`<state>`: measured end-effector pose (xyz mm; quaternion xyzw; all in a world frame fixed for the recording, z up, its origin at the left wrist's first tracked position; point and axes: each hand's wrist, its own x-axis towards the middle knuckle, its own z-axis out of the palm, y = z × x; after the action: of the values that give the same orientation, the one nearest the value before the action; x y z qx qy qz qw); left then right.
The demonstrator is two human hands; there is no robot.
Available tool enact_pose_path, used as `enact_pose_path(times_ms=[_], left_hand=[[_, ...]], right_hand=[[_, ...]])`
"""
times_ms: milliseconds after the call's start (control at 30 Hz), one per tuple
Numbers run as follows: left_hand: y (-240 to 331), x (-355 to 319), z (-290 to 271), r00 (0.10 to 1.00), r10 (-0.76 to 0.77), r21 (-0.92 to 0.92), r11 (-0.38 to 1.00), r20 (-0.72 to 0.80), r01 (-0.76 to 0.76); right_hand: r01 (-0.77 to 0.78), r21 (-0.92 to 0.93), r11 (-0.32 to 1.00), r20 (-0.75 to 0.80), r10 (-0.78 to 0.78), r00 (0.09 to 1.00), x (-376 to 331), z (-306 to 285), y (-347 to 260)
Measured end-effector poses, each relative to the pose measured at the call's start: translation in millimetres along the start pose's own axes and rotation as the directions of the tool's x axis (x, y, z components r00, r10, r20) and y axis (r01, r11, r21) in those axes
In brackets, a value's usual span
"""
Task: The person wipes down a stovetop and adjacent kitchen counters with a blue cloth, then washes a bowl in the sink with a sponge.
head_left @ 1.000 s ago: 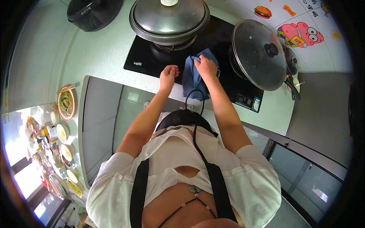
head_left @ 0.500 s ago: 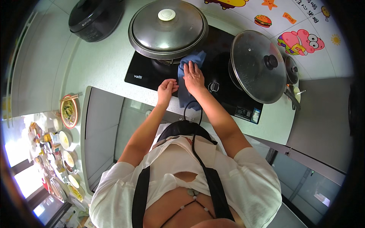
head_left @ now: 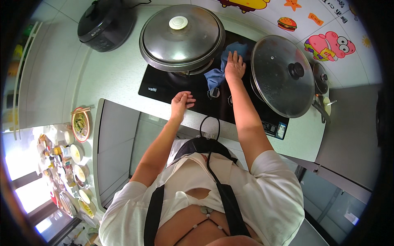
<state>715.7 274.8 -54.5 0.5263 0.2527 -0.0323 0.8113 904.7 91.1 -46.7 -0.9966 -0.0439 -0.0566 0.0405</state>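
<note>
On the black glass cooktop (head_left: 162, 87), my right hand (head_left: 234, 69) presses down on a crumpled blue cloth (head_left: 216, 76), its fingers bent over the cloth's far part. The cloth lies between a large covered metal pan (head_left: 180, 39) on the left and a pan with a glass lid (head_left: 279, 78) on the right. One end of the cloth reaches a round control knob (head_left: 214, 93). Over the cooktop's front edge hangs my left hand (head_left: 182, 104), loosely curled, thumb against the fingers, with nothing visible in it.
A black rice cooker (head_left: 106, 26) stands at the back left of the pale counter (head_left: 106, 74). Behind the glass-lidded pan sits a small lidded pot (head_left: 321, 78). At left are a plate of food with chopsticks (head_left: 81, 125) and several bowls (head_left: 76, 153).
My right hand has slid the blue cloth right and away from me, off the cooktop's front edge. The cloth has bunched up. My left hand stays near the front edge.
</note>
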Motion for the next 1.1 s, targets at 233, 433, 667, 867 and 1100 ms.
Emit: enact_pose_path(times_ms=[233,433,667,867,1100], left_hand=[[5,2,14,0.998,0.051,0.14,0.989,-0.048,-0.044],[0,28,14,0.825,0.528,0.659,0.55,0.202,-0.513],[11,16,25,0.727,0.594,0.719,0.332,0.343,-0.611],[12,13,25,0.704,0.614,0.696,0.329,0.357,-0.639],[11,19,27,0.72,0.601,0.682,0.365,0.347,-0.633]], right_hand=[[-0.029,0.179,0.983,-0.055,0.04,0.998,-29,4,-15],[0.045,0.355,0.934,-0.181,0.021,0.983,-18,17,-19],[-0.082,0.269,0.96,-0.213,0.142,0.967,54,37,-9],[0.262,0.384,0.885,-0.283,-0.157,0.946,86,33,-3],[0.293,0.66,0.691,-0.121,-0.287,0.95,88,32,7]])
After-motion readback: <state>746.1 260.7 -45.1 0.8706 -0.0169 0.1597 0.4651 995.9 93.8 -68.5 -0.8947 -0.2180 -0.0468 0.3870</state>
